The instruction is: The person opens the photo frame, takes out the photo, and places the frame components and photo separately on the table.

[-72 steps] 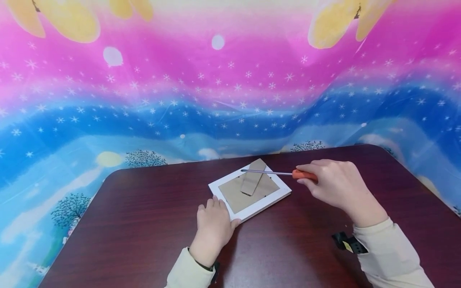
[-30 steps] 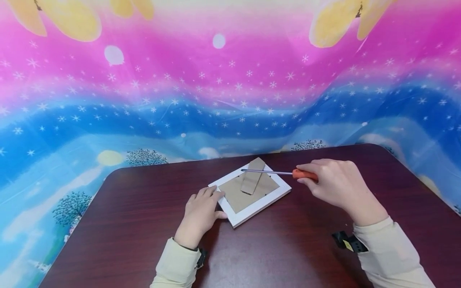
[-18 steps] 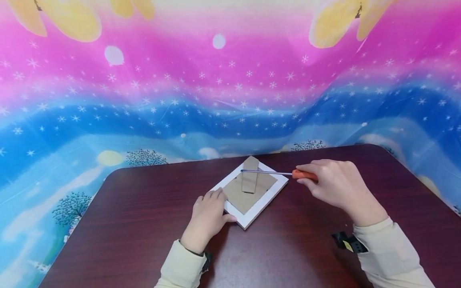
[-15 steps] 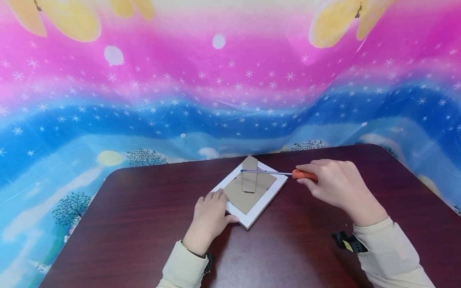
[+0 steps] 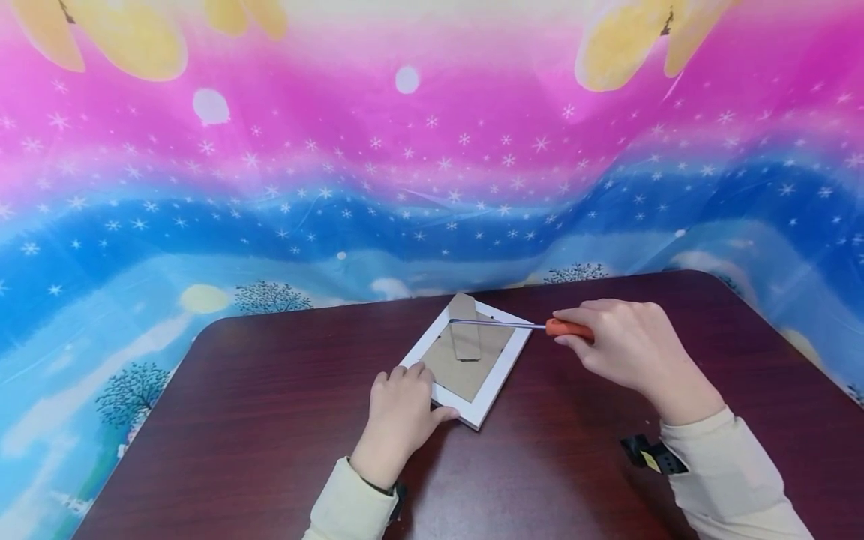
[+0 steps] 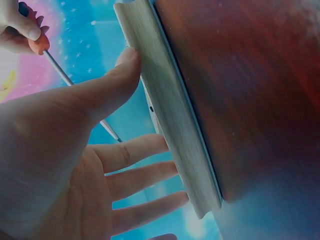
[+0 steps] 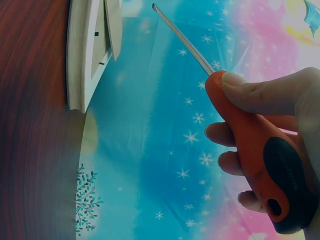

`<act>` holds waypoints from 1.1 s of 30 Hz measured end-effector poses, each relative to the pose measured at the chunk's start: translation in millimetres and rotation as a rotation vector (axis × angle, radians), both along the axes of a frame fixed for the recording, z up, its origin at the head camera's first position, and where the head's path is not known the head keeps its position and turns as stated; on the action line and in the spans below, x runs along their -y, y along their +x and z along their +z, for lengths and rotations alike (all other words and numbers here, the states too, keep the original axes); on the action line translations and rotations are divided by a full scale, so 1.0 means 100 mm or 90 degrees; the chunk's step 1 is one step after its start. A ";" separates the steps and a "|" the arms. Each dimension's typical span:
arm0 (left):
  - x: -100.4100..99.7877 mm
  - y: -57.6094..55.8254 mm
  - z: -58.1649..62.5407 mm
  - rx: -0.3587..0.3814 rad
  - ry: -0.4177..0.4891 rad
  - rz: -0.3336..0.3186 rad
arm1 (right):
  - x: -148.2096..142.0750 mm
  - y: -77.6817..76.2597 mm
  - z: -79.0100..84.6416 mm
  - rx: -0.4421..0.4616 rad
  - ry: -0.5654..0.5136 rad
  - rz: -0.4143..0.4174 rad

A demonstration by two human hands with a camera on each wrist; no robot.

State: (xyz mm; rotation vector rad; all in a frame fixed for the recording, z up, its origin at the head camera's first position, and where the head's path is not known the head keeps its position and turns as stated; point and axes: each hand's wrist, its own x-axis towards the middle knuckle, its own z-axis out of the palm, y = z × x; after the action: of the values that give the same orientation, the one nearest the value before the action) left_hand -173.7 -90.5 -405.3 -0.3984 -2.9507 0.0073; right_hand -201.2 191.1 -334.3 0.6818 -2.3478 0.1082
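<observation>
A white picture frame (image 5: pixel 499 375) lies face down on the table, its brown backing board (image 5: pixel 466 379) and an easel stand (image 5: pixel 466 341) facing up. My left hand (image 5: pixel 400 416) is at the frame's near left corner, fingertips on one edge and thumb on the other. In the left wrist view its fingers (image 6: pixel 142 177) are straight and spread. My right hand (image 5: pixel 631 349) grips a screwdriver (image 7: pixel 250 135) by its orange and black handle. The shaft points left, and its flat tip (image 7: pixel 156 7) hangs over the frame, clear of it in the right wrist view.
The dark red wooden table (image 5: pixel 270 420) has rounded far corners. Behind it hangs a cloth backdrop (image 5: pixel 378 165) with pink and blue bands and snowflakes. A black wristband (image 5: pixel 653 456) sits at the right sleeve.
The frame has turned counterclockwise on the table, its near corner swinging right. My left hand went left along the edge, then back right with the frame. The right hand and screwdriver stayed still.
</observation>
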 end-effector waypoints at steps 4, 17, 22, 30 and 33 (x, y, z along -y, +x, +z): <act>0.03 -0.03 0.00 -0.013 0.019 -0.010 | 0.00 0.00 0.00 0.002 0.002 -0.001; 0.25 -0.16 -0.01 -0.033 0.103 -0.025 | -0.01 0.00 0.01 0.007 0.004 0.000; 0.29 -0.17 -0.02 0.022 0.093 -0.020 | -0.01 0.00 0.01 0.005 0.004 0.001; 0.28 -0.18 -0.04 0.063 0.074 -0.012 | 0.00 -0.01 0.00 0.010 0.005 0.001; 0.26 -0.17 -0.04 0.055 0.067 -0.010 | 0.00 -0.01 -0.01 0.010 0.003 0.001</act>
State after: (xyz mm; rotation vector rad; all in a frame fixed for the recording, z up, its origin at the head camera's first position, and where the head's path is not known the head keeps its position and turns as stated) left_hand -190.9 -116.8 -409.7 -0.4167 -3.0151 -0.1707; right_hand -202.5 191.3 -335.1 0.6882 -2.3633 0.1101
